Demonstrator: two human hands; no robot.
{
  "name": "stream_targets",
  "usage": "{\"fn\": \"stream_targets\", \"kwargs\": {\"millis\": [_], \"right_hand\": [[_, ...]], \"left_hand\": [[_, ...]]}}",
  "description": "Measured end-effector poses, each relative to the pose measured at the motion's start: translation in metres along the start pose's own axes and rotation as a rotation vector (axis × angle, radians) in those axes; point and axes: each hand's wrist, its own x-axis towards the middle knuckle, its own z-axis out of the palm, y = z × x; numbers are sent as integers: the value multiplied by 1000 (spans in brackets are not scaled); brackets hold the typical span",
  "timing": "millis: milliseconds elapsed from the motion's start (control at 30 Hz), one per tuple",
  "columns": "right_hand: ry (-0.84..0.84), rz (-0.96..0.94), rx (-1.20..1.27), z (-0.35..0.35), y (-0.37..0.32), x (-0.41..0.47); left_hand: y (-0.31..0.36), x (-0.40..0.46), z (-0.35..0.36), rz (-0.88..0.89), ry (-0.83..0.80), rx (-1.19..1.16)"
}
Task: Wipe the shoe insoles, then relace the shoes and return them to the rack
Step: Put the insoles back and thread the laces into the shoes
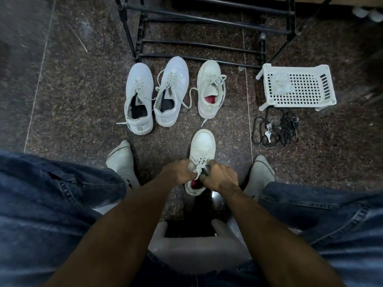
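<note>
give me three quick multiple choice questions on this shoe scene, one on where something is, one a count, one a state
1. Where is the white plastic basket?
A. right of the shoe rack's foot, on the floor
B. on top of the rack
C. on the person's lap

2. How many white shoes are on the floor?
A. two
B. four
C. six

3. What are the hands doing?
A. resting on the knees
B. both holding the laces of the nearest shoe
C. lifting the basket

Answers:
1 A: the basket stands on the floor beside the black shoe rack.
2 B: three in a row plus the nearest shoe.
3 B: left hand and right hand grip its laces.
</note>
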Motion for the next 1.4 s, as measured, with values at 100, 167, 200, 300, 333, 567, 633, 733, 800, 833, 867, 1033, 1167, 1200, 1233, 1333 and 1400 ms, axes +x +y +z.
{"fn": "stream_targets", "kwargs": {"millis": [100,167,200,300,333,567,633,733,800,833,867,1033,1167,1200,1233,1333,1400], "right_hand": [[-58,20,67,7,0,5],[-34,1,110,0,4,8],[-7,-4,100,-5,9,10],[118,1,7,-32,31,19],[156,10,-8,-44,39,23],[363,112,-12,-123,77,68],[375,132,-15,-140,83,89],[373,114,0,-156,86,124],[340,121,30,-159,84,144],[323,144,50,-158,83,151],[320,172,68,-156,82,156],[506,208,143,-132,72,145],[556,-39,180,-107,54,121],[469,-61,220,-99,47,117],[368,-66,294,-90,41,111],[102,-60,489,-65,20,95],[4,-65,508,-45,11,84]], "left_hand": [[6,1,-6,3,0,36],[7,3,-8,9,-28,-50],[9,4,-10,3,-45,-141],[28,14,-25,-7,-36,-361],[35,19,-32,45,-22,-316],[90,64,-95,132,194,95],[98,77,-111,186,259,272],[107,95,-126,227,289,607],[109,107,-127,222,254,726],[109,112,-126,221,240,770],[109,115,-124,223,240,812],[102,120,-125,242,342,983],[79,102,-109,331,362,968],[72,93,-103,351,355,934],[65,83,-96,370,338,900],[35,50,-64,423,255,747],[15,28,-40,436,238,562]]}}
